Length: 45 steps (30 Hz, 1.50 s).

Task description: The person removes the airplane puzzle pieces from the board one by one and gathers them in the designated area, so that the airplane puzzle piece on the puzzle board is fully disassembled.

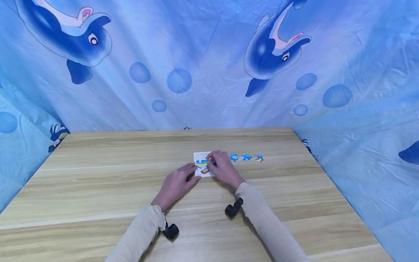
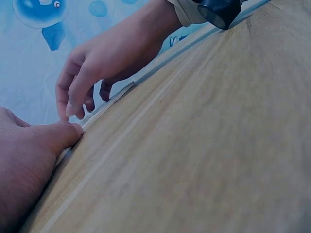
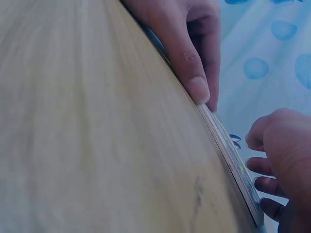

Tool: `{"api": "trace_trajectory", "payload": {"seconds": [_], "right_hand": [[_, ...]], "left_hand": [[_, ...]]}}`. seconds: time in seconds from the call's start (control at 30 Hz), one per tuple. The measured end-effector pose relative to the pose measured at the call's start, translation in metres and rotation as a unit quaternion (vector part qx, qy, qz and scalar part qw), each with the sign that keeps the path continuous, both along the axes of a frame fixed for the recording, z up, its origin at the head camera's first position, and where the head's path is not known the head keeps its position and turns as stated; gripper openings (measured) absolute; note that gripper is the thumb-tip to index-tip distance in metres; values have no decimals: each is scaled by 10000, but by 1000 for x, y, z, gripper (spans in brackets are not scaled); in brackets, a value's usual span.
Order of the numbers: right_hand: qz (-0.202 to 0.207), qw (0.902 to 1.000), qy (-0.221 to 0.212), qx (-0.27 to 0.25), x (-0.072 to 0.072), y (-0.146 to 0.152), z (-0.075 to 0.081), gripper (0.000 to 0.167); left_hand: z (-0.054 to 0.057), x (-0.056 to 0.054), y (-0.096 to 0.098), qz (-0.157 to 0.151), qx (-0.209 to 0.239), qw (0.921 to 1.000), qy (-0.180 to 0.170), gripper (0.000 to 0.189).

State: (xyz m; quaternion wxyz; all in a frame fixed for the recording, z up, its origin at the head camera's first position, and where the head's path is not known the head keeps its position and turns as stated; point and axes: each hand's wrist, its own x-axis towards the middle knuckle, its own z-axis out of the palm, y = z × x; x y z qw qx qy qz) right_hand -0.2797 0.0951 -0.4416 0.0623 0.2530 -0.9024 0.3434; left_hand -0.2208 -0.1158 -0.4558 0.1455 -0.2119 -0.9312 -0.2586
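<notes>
Grips the near left corner of a white puzzle board [image 1: 198,155] with the left hand [image 1: 176,183], with thumb at the corner and fingertips against the left rim. Arches the right hand [image 1: 224,168] over the right side of the same board, with fingers bent downward and thumb and forefinger close together. Cannot tell from any view whether pinching a piece there or holding nothing. Lies flat, in the case of the board, on a wood-grain table [image 1: 98,189], around the middle and between the two hands. Displays within the white rim a picture section [image 1: 202,166] in blue, yellow and red, partly covered by the right hand, with bare white above. Lined up on the table, just to the right of that hand: a blue-and-white piece [image 1: 234,157], a mostly blue piece [image 1: 246,157] and, farthest out, a blue, red and yellow piece [image 1: 259,158]. Dressed in pale sleeves [image 1: 137,229], with a black device [image 1: 171,231] at each wrist. Hung behind the table: a blue cloth [image 1: 209,43] printed with dolphins and bubbles.
</notes>
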Motion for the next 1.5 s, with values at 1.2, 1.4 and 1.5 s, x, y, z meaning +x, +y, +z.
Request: {"api": "trace_trajectory", "payload": {"seconds": [1.2,1.4,1.5], "right_hand": [[-140,9988,85,452,-3,-18,-3,19],[-249,9987,-138,424,-3,-20,-2,18],[-309,9986,-210,377,-3,-21,-2,17]], "left_hand": [[-1,-1,-1,-83,8,9998,179,44],[-2,-1,-2,-84,77,9996,249,42],[-3,-1,-1,-82,101,9996,246,42]]}}
